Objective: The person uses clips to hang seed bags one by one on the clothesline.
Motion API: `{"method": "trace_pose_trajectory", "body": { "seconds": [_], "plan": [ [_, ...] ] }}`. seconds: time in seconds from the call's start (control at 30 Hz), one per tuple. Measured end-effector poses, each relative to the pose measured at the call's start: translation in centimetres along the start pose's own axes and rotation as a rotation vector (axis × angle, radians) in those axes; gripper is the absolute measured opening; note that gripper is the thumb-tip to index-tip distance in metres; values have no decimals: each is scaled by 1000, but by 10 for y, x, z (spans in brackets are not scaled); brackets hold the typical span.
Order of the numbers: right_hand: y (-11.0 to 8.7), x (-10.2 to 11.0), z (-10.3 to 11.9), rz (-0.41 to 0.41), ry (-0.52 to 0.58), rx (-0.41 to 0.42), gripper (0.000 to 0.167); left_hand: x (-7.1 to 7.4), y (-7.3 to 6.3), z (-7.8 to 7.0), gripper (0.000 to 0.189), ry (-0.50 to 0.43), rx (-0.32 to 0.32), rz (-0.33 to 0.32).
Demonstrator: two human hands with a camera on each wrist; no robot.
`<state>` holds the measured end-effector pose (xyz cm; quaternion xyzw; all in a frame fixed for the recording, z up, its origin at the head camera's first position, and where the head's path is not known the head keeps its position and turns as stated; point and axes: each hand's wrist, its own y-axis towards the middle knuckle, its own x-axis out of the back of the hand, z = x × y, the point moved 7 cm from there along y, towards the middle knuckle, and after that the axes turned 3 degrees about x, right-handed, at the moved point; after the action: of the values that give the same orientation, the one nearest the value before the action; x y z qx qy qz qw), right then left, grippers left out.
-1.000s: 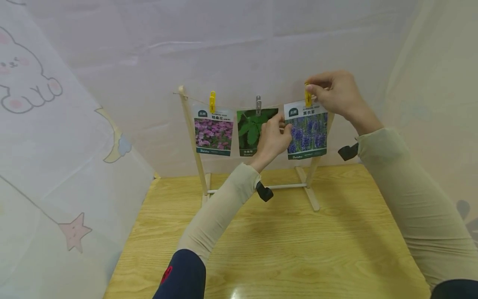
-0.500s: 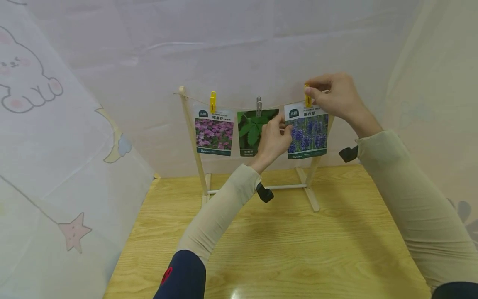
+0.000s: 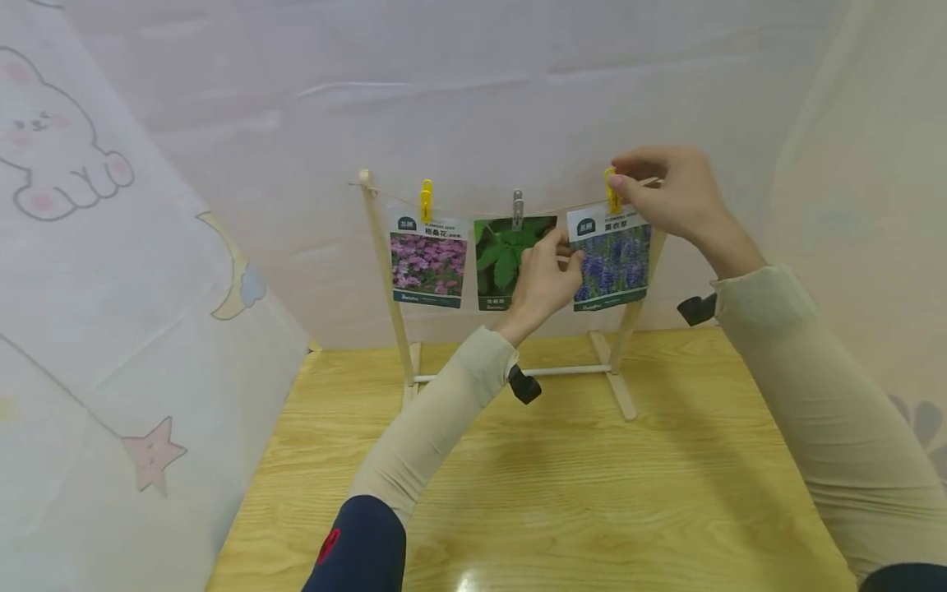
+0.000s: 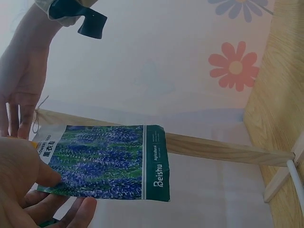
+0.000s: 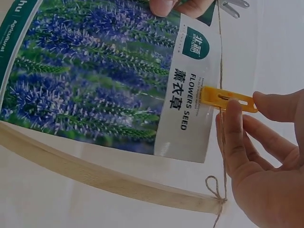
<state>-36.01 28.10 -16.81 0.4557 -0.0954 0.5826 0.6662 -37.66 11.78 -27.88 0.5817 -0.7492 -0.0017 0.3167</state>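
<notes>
A purple-flower seed packet [image 3: 611,259] hangs at the right end of a string [image 5: 222,57]. My left hand [image 3: 546,278] pinches its left edge between thumb and fingers. At its top, a yellow clothespin [image 5: 228,99] sits over packet and string, and my right hand [image 3: 669,193] holds the clothespin's upper end. Left of it hang a green-leaf seed packet [image 3: 506,255] under a grey clothespin [image 3: 518,210] and a pink-flower seed packet [image 3: 427,263] under another yellow clothespin [image 3: 426,201]. My left hand hides part of the green packet.
The string is tied between two wooden posts [image 3: 386,271], which stand on feet joined by a white rod [image 3: 570,370]. Under the rack lies a wood-grain table [image 3: 518,493]. Pale printed sheets [image 3: 481,99] rise behind and at both sides.
The view shifts slightly, and the purple packet's lower edge looks a little higher. Both hands keep their holds on packet and clothespin.
</notes>
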Motion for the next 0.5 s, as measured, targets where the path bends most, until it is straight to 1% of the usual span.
{"method": "trace_pose_trajectory", "body": {
  "seconds": [0.1, 0.17, 0.3, 0.4, 0.5],
  "plan": [
    [-1, -1, 0, -13, 38, 19, 46, 1, -1, 3, 26, 7, 27, -1],
    [-2, -1, -1, -33, 61, 34, 44, 1, -1, 5, 28, 16, 33, 1],
    [-3, -1, -2, -91, 93, 59, 39, 3, -3, 7, 29, 21, 31, 3],
    [-4, 0, -2, -132, 106, 69, 37, 6, -5, 10, 33, 16, 25, -2],
    [-7, 1, -1, -161, 123, 95, 34, 9, -7, 12, 34, 27, 23, -5]
  ]
}}
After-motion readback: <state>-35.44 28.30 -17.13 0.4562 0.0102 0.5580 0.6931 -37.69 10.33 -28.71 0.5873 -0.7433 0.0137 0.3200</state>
